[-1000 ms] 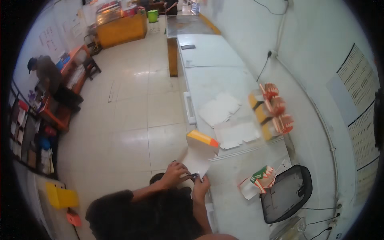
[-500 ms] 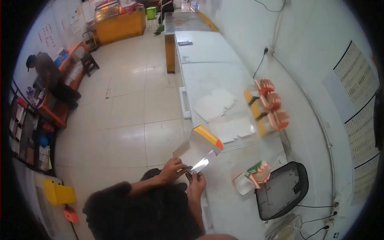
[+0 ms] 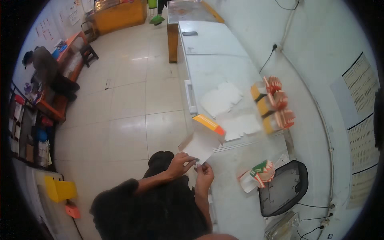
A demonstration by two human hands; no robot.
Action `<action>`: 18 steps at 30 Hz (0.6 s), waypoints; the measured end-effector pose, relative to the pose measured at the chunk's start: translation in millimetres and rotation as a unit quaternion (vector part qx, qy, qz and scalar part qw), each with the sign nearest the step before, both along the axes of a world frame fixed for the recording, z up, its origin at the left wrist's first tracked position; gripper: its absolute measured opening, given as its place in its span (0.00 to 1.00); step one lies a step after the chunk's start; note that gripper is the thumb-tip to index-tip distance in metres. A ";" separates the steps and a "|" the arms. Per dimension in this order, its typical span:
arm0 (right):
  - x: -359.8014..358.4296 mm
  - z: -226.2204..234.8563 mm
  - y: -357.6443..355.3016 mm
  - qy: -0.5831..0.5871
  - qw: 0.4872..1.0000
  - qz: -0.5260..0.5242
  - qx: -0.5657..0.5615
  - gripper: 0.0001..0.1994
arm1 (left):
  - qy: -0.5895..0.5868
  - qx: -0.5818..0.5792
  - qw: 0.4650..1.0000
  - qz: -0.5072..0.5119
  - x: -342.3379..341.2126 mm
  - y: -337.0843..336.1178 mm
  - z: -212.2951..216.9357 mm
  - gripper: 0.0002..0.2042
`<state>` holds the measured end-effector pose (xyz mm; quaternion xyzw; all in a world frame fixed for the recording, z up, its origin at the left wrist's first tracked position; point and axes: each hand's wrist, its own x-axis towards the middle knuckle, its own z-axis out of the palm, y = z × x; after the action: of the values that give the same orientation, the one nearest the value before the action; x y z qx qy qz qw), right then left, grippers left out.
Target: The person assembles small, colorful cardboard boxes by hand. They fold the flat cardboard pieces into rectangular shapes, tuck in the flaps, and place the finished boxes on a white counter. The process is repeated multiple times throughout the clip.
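A partly folded carton, white inside with an orange-yellow side panel, is held over the near edge of the white freezer top. My left hand pinches its near edge. Close beside it, my right hand grips the same edge with thumb and fingers. The fingertips of both hands nearly meet at a near corner flap. What the fingers press on there is too small to make out. Just beyond the carton lie flat white carton blanks on the freezer top.
Nested red-and-white cartons stand along the wall side. A green, white and red carton lies near a black-framed tray-like panel. A phone rests farther back on the freezer. At left, another person bends over an orange bench.
The head view has shifted a little. The carton has turned so its white near panel no longer shines, and my fingers have drawn closer together at its near corner.
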<state>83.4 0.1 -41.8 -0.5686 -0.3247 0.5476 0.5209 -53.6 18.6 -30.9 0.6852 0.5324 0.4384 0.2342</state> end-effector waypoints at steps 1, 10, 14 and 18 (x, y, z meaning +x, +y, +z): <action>-7.0 8.7 4.2 0.000 1.000 -0.016 0.002 0.13 | -0.029 0.000 1.000 0.002 -2.3 3.5 -0.9 0.07; -72.2 8.4 69.2 -0.094 0.993 -0.031 0.059 0.14 | -0.129 -0.060 0.990 -0.002 -59.2 60.5 0.2 0.08; -121.4 3.7 110.8 -0.199 0.978 -0.005 0.066 0.13 | -0.166 -0.144 0.975 0.024 -111.9 93.0 7.9 0.10; -172.3 6.3 152.7 -0.207 0.971 0.041 0.108 0.13 | -0.204 -0.147 0.967 0.048 -162.4 125.2 2.6 0.11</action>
<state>-88.9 152.8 -35.4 -0.5965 -0.5058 0.4002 0.4777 -216.1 143.8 -28.3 0.5134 0.5641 0.4963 0.4147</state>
